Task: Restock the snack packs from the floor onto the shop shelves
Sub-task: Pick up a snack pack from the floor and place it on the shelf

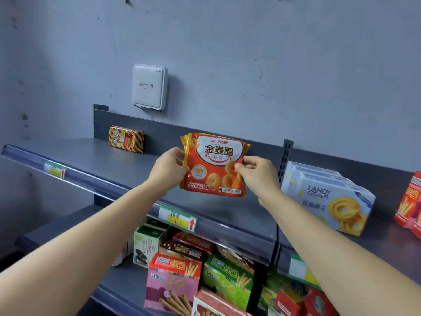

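So the person has both arms stretched out and is holding an orange-red snack pack (214, 165) upright, pretty much dead centre of the frame, over the top shelf (91, 160) and just in front of its dark back panel. I can't tell if the bottom edge is actually touching the shelf.

The left hand (167, 168) has its fingers (176, 153) curled around the pack's left edge. The right hand (258, 173) is pinching the right edge between its thumb and curled fingers. Both have a proper hold on it.

Further back toward the left of that shelf there's a lone striped pack (126, 139) leaning on the back panel. Off to the right sit pale blue cookie boxes (328, 197), and a red box (410, 201) pokes in at the right edge.

There's a white wall unit (150, 87) mounted above, upper middle-left. A green and yellow price tag (177, 217) sits on the shelf rail below the pack. The lower shelf at the bottom is crammed with boxes, including a pink box (173, 283) and a green box (227, 279).
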Action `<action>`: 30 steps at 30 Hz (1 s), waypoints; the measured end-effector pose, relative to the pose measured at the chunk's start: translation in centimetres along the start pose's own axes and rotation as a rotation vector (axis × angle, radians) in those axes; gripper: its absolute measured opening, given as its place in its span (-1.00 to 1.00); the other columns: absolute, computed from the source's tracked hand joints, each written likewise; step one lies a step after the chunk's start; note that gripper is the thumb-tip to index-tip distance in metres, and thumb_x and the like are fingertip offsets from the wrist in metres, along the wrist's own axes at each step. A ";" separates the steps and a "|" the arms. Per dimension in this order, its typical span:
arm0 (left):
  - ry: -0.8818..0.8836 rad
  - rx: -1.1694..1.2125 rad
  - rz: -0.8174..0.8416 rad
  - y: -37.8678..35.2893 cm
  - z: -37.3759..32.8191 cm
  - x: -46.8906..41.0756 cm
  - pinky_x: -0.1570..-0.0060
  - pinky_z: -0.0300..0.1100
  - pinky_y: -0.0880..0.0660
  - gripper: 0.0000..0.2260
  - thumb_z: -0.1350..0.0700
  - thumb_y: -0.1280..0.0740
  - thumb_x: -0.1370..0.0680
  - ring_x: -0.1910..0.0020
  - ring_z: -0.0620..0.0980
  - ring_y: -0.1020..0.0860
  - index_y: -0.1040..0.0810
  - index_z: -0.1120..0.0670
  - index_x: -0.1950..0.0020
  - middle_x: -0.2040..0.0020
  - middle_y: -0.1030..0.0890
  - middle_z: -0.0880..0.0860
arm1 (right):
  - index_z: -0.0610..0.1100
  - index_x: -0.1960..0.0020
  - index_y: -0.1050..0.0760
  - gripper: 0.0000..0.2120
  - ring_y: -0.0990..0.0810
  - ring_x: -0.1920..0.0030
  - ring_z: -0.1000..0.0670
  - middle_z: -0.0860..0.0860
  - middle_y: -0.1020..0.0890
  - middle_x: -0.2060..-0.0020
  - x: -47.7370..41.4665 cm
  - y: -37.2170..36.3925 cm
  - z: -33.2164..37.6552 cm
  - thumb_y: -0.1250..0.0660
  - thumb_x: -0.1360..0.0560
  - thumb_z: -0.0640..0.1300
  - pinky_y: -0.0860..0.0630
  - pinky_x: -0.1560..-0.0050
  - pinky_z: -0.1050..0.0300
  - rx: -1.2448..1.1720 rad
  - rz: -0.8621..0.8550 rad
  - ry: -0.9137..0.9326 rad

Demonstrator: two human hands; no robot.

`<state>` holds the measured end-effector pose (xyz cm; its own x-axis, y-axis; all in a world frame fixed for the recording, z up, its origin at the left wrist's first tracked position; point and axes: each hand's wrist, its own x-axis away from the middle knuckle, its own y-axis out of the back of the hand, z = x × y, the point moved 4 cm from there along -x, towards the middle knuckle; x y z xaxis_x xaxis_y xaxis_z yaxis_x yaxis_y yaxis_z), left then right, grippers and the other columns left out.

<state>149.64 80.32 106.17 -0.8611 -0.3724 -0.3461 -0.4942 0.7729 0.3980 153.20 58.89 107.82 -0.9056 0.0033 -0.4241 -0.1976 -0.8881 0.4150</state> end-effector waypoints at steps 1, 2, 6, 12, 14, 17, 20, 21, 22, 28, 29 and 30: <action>-0.006 -0.019 0.014 -0.1 0.5 -1.3 0.02 0.06 -0.61 -0.85 0.16 -0.33 -0.55 0.10 0.02 -0.63 -0.43 0.01 -0.09 0.05 -0.62 0.02 | -0.08 -0.27 -0.54 -0.67 -0.64 0.08 0.04 0.21 -0.56 0.25 -0.7 -0.8 0.0 -0.36 -0.52 -0.06 -0.61 -0.03 0.00 0.007 0.002 -0.009; -0.012 -0.044 0.032 -0.1 1.0 -2.6 0.03 0.05 -0.62 -0.84 0.16 -0.33 -0.55 0.09 0.02 -0.63 -0.43 0.02 -0.09 0.05 -0.61 0.01 | -0.09 -0.27 -0.53 -0.67 -0.64 0.08 0.03 0.17 -0.60 0.21 -1.3 -1.6 -0.1 -0.36 -0.53 -0.05 -0.62 -0.03 -0.01 0.014 0.003 -0.020; -0.006 -0.111 0.113 -0.6 3.1 -7.5 0.05 0.06 -0.63 -0.84 0.20 -0.35 -0.51 0.06 0.04 -0.62 -0.45 0.08 -0.06 0.04 -0.60 0.02 | -0.08 -0.33 -0.48 -0.60 -0.65 -0.01 -0.02 0.01 -0.66 -0.10 -3.6 -4.7 -0.5 -0.36 -0.52 -0.02 -0.63 -0.03 -0.08 0.046 -0.021 -0.084; -0.055 -0.228 0.257 -1.6 4.6 -13.1 0.14 0.06 -0.65 -0.87 0.26 -0.28 -0.50 0.13 0.06 -0.64 -0.45 0.12 -0.03 0.08 -0.59 0.04 | -0.09 -0.38 -0.43 -0.54 -0.64 -0.05 -0.02 -0.01 -0.63 -0.16 -6.2 -7.9 -1.3 -0.37 -0.51 -0.03 -0.63 -0.05 -0.05 0.091 -0.059 -0.197; -0.088 -0.285 0.299 -1.9 5.1 -14.6 0.17 0.04 -0.65 -0.88 0.25 -0.27 -0.51 0.17 0.07 -0.65 -0.45 0.11 -0.03 0.07 -0.59 0.04 | -0.08 -0.38 -0.43 -0.54 -0.64 -0.05 -0.02 -0.01 -0.64 -0.14 -6.9 -8.8 -1.4 -0.38 -0.51 -0.04 -0.62 -0.06 -0.05 0.098 -0.084 -0.218; -0.153 -0.364 0.334 -2.2 5.6 -16.4 0.19 0.03 -0.65 -0.89 0.23 -0.26 -0.52 0.23 0.09 -0.67 -0.44 0.10 -0.03 0.08 -0.58 0.03 | -0.08 -0.37 -0.43 -0.55 -0.65 -0.02 -0.01 0.00 -0.64 -0.13 -7.8 -9.8 -1.5 -0.38 -0.50 -0.05 -0.62 -0.07 -0.05 0.100 -0.121 -0.237; -0.215 -0.422 0.342 -2.5 6.0 -17.7 0.22 0.03 -0.65 -0.90 0.23 -0.25 -0.53 0.30 0.09 -0.67 -0.42 0.11 -0.03 0.11 -0.58 0.04 | -0.07 -0.37 -0.43 -0.55 -0.67 -0.01 0.00 0.01 -0.66 -0.12 -8.3 -10.8 -1.5 -0.38 -0.50 -0.06 -0.62 -0.08 -0.04 0.115 -0.150 -0.252; -0.231 -0.436 0.343 -2.7 6.1 -18.1 0.23 0.03 -0.65 -0.89 0.22 -0.25 -0.53 0.31 0.09 -0.67 -0.41 0.11 -0.04 0.10 -0.58 0.05 | -0.06 -0.36 -0.44 -0.56 -0.67 0.00 0.00 0.01 -0.66 -0.11 -8.3 -11.0 -1.5 -0.38 -0.50 -0.06 -0.62 -0.07 -0.04 0.123 -0.165 -0.255; -0.248 -0.451 0.342 -2.8 6.3 -18.5 0.24 0.04 -0.65 -0.88 0.22 -0.25 -0.53 0.32 0.08 -0.66 -0.40 0.11 -0.05 0.08 -0.59 0.06 | -0.06 -0.34 -0.45 -0.58 -0.67 0.00 0.00 0.01 -0.66 -0.11 -8.4 -11.2 -1.5 -0.38 -0.50 -0.06 -0.62 -0.06 -0.04 0.135 -0.184 -0.256; -0.317 -0.475 0.358 -3.5 7.0 -19.4 0.19 0.06 -0.63 -0.83 0.15 -0.25 -0.54 0.30 0.09 -0.64 -0.38 0.11 -0.10 0.04 -0.60 0.08 | -0.02 -0.29 -0.44 -0.64 -0.65 0.01 0.01 0.05 -0.66 -0.05 -8.5 -11.5 -1.6 -0.35 -0.51 -0.03 -0.61 -0.03 0.00 0.234 -0.248 -0.244; -0.317 -0.480 0.360 -3.6 7.0 -19.5 0.18 0.06 -0.63 -0.82 0.14 -0.25 -0.54 0.29 0.09 -0.63 -0.37 0.10 -0.12 0.03 -0.60 0.08 | -0.02 -0.29 -0.44 -0.64 -0.65 0.01 0.01 0.05 -0.66 -0.05 -8.5 -11.5 -1.6 -0.35 -0.51 -0.03 -0.61 -0.02 -0.01 0.245 -0.247 -0.241; -0.317 -0.487 0.358 -3.6 7.0 -19.6 0.16 0.06 -0.63 -0.80 0.14 -0.26 -0.54 0.27 0.10 -0.63 -0.37 0.10 -0.14 0.01 -0.60 0.08 | -0.01 -0.29 -0.43 -0.64 -0.65 0.01 0.01 0.05 -0.66 -0.05 -8.5 -11.5 -1.6 -0.35 -0.51 -0.03 -0.61 -0.03 -0.02 0.251 -0.242 -0.239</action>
<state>169.08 88.43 105.57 -0.9416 0.0888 -0.3247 -0.2470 0.4733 0.8456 163.74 68.38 105.35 -0.8774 0.3310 -0.3473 -0.4741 -0.7089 0.5222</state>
